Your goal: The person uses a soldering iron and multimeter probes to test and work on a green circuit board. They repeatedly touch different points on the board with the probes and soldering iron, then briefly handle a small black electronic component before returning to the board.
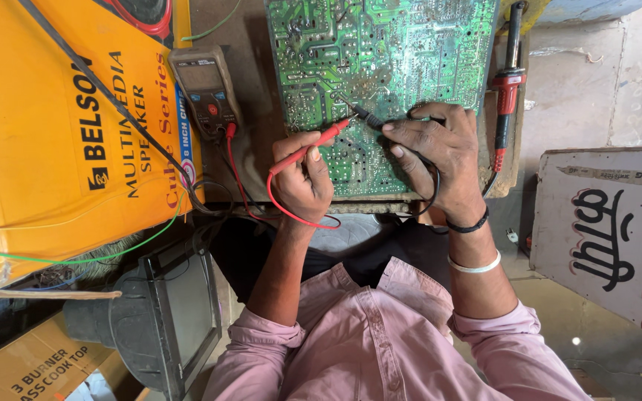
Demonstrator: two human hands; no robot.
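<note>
Left hand: the left hand (302, 178) is curled shut around the red probe (313, 148), thumb and fingers pinching its shaft; the tip points toward 2 o'clock.
Right hand: the right hand (440, 160) has its fingers pressed together on the black probe (369, 117), held near the front end; the tip points toward 10 o'clock.
Probe tips: both land on the solder side of the circuit board (388, 44), close to one another near its lower middle. Exact contact pads too small to tell.
Circuit board: green, trace side up, at 12 o'clock from the hands. Its near edge rests on the worktop (250, 104), and the right hand lies over its lower right part.
Red lead: the red wire (291, 212) loops under the left wrist and runs toward 10 o'clock to the multimeter (203, 85).
Multimeter: lies flat at 10 o'clock from the left hand, just beside the yellow carton (31, 148). Display reading not legible.
Black lead: the black wire (434, 194) curves beneath the right palm.
Soldering iron: the soldering iron (507, 89), red and black handle, lies at 2 o'clock from the right hand, along the right edge of the board.
Wrist: black band and white band on the right wrist.
Below left: small old monitor (180, 312) at 7 o'clock, screen facing right.
</note>
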